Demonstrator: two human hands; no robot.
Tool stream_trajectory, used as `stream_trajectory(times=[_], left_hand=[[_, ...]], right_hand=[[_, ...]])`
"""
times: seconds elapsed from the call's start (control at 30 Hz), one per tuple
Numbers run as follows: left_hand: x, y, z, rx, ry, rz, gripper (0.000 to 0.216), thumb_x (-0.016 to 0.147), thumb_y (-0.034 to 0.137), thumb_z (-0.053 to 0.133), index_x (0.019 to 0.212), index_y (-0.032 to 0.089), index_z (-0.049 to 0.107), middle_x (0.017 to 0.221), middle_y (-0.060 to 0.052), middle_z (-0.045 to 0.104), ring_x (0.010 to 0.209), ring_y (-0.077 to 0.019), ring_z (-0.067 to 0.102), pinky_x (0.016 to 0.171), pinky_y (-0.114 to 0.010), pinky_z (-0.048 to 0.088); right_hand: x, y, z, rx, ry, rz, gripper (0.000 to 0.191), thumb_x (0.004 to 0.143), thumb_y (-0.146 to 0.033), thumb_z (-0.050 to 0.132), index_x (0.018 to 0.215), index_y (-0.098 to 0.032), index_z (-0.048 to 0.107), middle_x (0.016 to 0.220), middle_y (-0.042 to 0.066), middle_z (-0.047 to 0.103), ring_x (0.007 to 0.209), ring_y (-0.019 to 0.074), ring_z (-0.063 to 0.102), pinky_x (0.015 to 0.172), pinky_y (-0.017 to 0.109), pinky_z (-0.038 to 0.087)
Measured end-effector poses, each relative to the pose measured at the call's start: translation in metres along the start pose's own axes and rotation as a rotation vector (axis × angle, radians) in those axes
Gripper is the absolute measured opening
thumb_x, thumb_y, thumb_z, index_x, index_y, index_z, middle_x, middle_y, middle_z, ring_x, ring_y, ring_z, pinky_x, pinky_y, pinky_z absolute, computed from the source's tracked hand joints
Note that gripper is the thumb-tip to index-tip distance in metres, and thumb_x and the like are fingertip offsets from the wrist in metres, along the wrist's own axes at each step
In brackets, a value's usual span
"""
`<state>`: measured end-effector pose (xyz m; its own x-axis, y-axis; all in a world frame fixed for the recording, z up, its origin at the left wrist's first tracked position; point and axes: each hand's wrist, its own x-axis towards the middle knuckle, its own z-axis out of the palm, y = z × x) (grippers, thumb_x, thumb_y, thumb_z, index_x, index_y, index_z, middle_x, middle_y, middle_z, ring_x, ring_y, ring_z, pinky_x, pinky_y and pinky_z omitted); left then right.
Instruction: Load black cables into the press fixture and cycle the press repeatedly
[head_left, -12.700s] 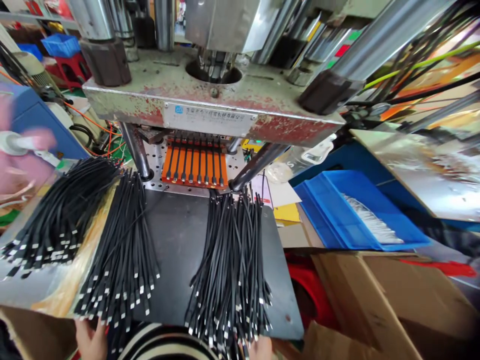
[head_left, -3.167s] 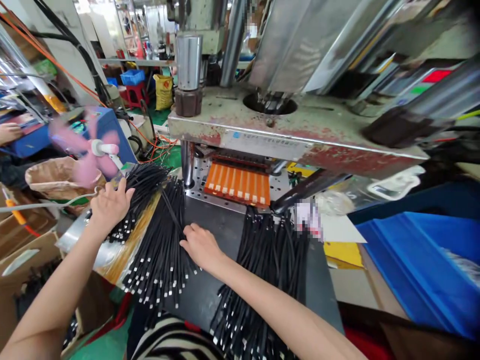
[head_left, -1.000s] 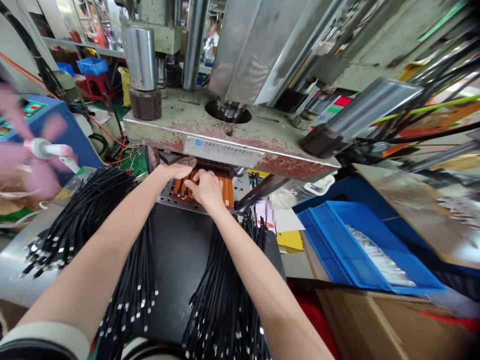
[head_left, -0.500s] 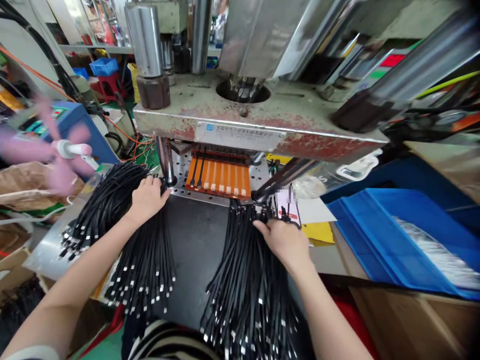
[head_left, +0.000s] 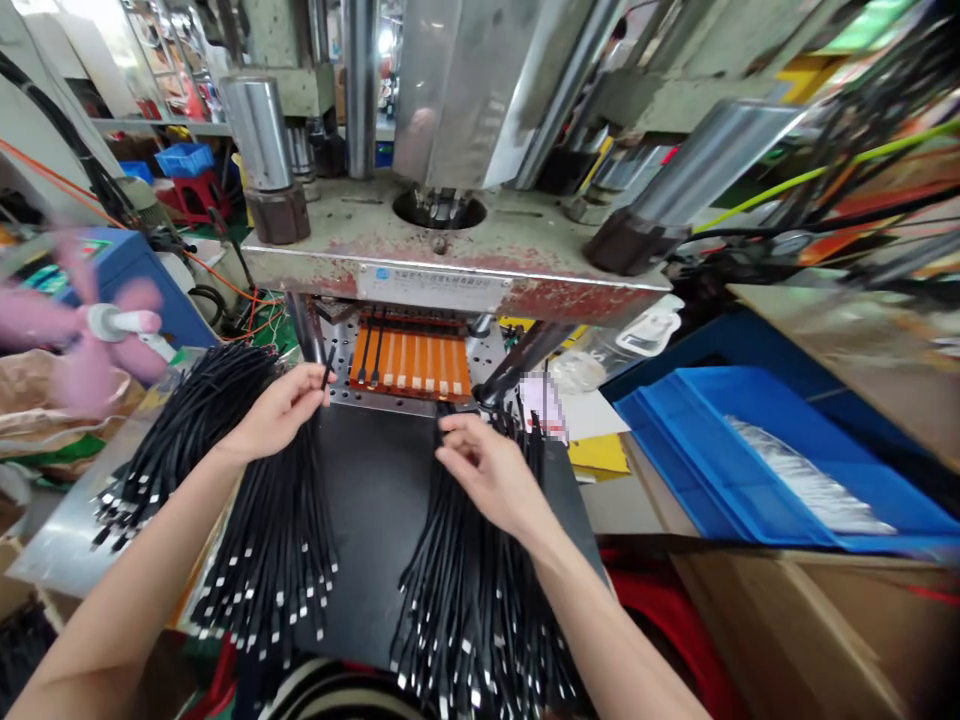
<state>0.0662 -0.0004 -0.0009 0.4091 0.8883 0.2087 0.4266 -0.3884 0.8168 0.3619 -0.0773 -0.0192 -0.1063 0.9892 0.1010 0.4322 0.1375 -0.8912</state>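
Note:
My left hand (head_left: 281,410) pinches the upper end of a black cable (head_left: 328,366) between thumb and fingertips, just left of the press's lower plate. Under that hand hangs the left bundle of black flat cables (head_left: 277,540) with bright metal plug ends. My right hand (head_left: 491,470) is over the right bundle of similar cables (head_left: 480,610), its thumb and forefinger closed at a black strand on the bundle's left edge. Between and beyond both hands sits an orange slotted fixture (head_left: 412,362). Two black cable ends (head_left: 369,350) lie in its left slots; the other slots show pale strips.
A heavy press (head_left: 450,260) with steel posts stands over the fixture. At left a pink fan (head_left: 112,320) spins beside another cable pile (head_left: 187,420). Blue bins (head_left: 750,450) stand at right. A black work surface (head_left: 360,520) lies between the bundles.
My left hand has lifted off the bundle's top and now holds up a cable end. My right hand has shifted left across its bundle, fingers drawn together. The view has turned slightly.

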Motion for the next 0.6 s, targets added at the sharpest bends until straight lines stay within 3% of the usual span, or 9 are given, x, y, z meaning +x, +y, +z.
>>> stream_trajectory(times=[0.07,0.2,0.4,0.47,0.6], left_hand=[[-0.002,0.03,0.009,-0.135,-0.115,0.058,0.023,0.094,0.032,0.048,0.109,0.016,0.056,0.083,-0.002,0.06,0.067,-0.0091,0.054,0.06,-0.02,0.044],[0.002,0.071,0.028,-0.329,-0.171,0.042,0.023,0.094,0.035,0.052,0.1,0.015,0.061,0.07,0.003,0.054,0.048,-0.004,0.047,0.044,-0.016,0.039],[0.021,0.092,0.045,-0.447,-0.139,0.048,0.023,0.088,0.036,0.062,0.082,0.013,0.062,0.059,0.004,0.055,0.043,-0.0054,0.053,0.041,-0.015,0.047],[0.027,0.094,0.044,-0.437,-0.126,0.047,0.026,0.085,0.036,0.066,0.073,0.014,0.059,0.055,0.004,0.056,0.044,-0.0064,0.055,0.043,-0.015,0.048],[0.042,0.096,0.035,-0.455,-0.107,0.088,0.032,0.078,0.04,0.073,0.07,0.015,0.055,0.052,0.003,0.059,0.042,-0.0083,0.057,0.042,-0.016,0.048]], right_hand=[[0.001,-0.026,0.012,0.099,-0.066,-0.09,0.018,0.085,-0.027,0.058,0.102,-0.021,0.059,0.077,-0.001,0.064,0.068,0.0132,0.06,0.063,0.024,0.045],[0.01,-0.06,0.026,0.33,0.013,-0.139,0.008,0.084,-0.028,0.063,0.087,-0.021,0.059,0.074,-0.002,0.061,0.064,0.0104,0.055,0.062,0.023,0.045],[0.024,-0.06,0.029,0.586,0.067,-0.099,0.027,0.08,-0.038,0.07,0.084,-0.023,0.049,0.061,-0.007,0.052,0.052,0.0091,0.048,0.051,0.021,0.04],[0.023,-0.054,0.031,0.493,0.04,-0.142,0.022,0.087,-0.039,0.063,0.087,-0.023,0.049,0.063,-0.006,0.054,0.053,0.0099,0.05,0.051,0.022,0.04],[0.015,-0.042,0.04,0.06,-0.106,-0.339,0.019,0.098,-0.031,0.046,0.085,-0.021,0.056,0.071,-0.001,0.06,0.063,0.0126,0.056,0.064,0.025,0.044]])
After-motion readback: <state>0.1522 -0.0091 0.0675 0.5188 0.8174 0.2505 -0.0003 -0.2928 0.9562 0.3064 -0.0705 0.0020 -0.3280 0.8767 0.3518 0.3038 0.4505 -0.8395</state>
